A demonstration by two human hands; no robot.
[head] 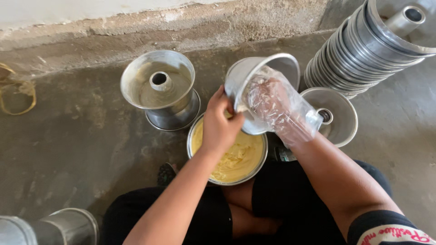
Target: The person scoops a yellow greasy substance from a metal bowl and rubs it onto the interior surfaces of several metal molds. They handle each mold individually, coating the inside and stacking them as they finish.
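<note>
Two hands: left hand (219,123) tilts tube pan (254,75), bagged right hand (268,102) inside.

Soft, even daylight falling from the upper right, glinting off stacked metal pans (359,50); faint shadows, slight blurring at edges.

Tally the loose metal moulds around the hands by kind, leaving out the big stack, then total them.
Tube moulds standing loose: 2, one stacked on another pan, one beside the right hand.
Mould held in the left hand: 1.
Bowl of yellow butter: 1.
Total: 4.
</note>
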